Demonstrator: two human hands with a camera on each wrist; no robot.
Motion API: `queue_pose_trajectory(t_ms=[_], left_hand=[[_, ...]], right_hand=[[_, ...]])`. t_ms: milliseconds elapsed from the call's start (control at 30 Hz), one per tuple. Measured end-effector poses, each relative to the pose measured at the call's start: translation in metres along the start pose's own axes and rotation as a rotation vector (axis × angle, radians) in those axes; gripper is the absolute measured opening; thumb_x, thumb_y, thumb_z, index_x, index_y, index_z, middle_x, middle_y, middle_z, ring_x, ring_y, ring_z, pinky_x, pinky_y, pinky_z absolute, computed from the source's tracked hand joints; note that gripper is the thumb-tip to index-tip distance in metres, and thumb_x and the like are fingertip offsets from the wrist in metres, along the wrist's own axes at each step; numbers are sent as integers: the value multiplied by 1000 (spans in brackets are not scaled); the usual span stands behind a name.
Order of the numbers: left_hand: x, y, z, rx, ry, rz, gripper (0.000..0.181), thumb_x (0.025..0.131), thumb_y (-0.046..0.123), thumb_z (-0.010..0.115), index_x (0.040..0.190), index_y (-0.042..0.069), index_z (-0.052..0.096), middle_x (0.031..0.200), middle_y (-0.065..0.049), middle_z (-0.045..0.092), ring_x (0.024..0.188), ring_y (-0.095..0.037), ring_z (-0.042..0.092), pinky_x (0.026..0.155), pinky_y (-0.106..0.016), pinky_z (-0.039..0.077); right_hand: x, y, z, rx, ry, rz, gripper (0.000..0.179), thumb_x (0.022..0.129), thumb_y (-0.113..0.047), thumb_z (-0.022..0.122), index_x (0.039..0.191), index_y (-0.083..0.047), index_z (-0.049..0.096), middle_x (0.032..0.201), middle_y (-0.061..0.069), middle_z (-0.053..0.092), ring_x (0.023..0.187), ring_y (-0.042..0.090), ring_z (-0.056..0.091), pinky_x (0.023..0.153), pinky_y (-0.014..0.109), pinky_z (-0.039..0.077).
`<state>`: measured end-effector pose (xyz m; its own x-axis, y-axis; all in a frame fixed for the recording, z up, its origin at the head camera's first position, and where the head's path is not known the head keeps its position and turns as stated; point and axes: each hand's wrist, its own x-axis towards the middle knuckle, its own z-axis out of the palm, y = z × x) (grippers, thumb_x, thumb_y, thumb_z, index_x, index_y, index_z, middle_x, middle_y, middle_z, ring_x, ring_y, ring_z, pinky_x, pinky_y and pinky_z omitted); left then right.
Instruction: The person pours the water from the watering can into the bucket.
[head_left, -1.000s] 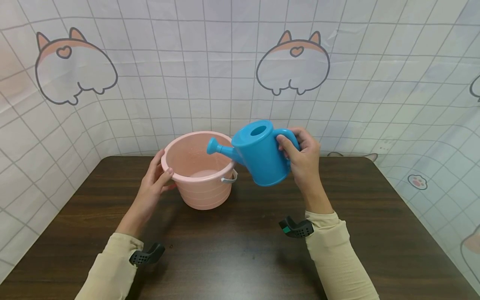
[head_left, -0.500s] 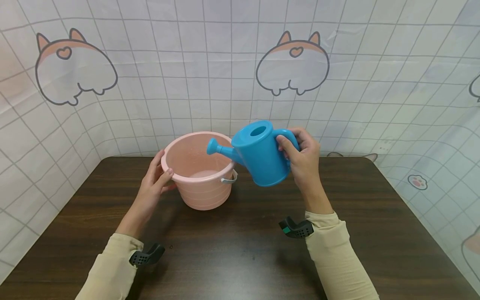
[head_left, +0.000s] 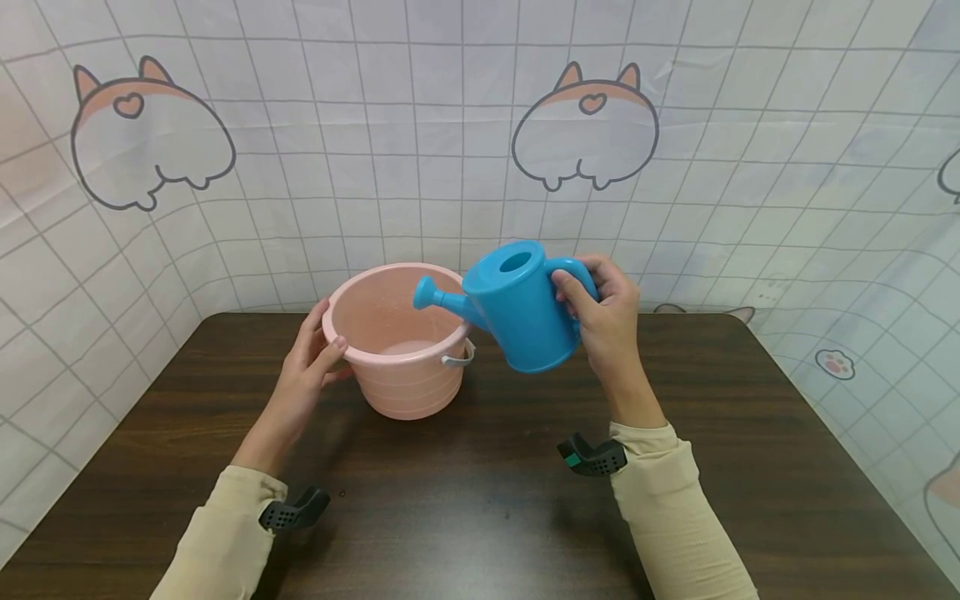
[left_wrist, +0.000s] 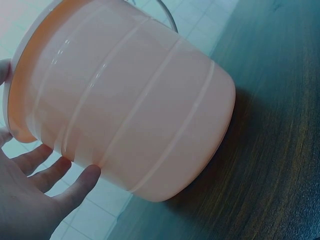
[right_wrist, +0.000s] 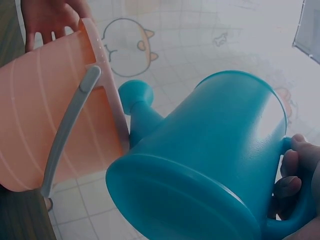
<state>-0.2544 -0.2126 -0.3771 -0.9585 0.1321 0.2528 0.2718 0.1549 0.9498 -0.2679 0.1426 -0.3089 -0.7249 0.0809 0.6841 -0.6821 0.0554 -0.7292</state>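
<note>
A pale pink bucket (head_left: 408, 383) with a grey handle (head_left: 459, 357) stands on the dark wooden table. My left hand (head_left: 300, 362) holds it by the left of its rim, thumb over the edge; the left wrist view has the fingers (left_wrist: 82, 187) against its ribbed wall. My right hand (head_left: 609, 308) grips the loop handle of a blue watering can (head_left: 525, 312), raised off the table and tilted left. Its spout (head_left: 442, 297) reaches over the bucket's right rim, the rose above the bucket's inside. No water shows coming from the rose.
Behind the brown table (head_left: 465, 517) hangs a white grid-patterned cloth (head_left: 435, 167) printed with cartoon animal rears. Both wrists wear black devices on beige sleeves (head_left: 667, 492).
</note>
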Motion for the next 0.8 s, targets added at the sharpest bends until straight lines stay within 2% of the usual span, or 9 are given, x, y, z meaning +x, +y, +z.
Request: queue_pose_trajectory(t_ms=[800], left_hand=[[0,1,1,2,4,-10,59,96,29,45,145,37,13,150,-6,26,129,-30,37,93,-52,44]], right_hand=[[0,-1,-2,-4,-3,25,15,88,-14,60,95,0,58,72,-1,56,61,14,48,58,23,44]])
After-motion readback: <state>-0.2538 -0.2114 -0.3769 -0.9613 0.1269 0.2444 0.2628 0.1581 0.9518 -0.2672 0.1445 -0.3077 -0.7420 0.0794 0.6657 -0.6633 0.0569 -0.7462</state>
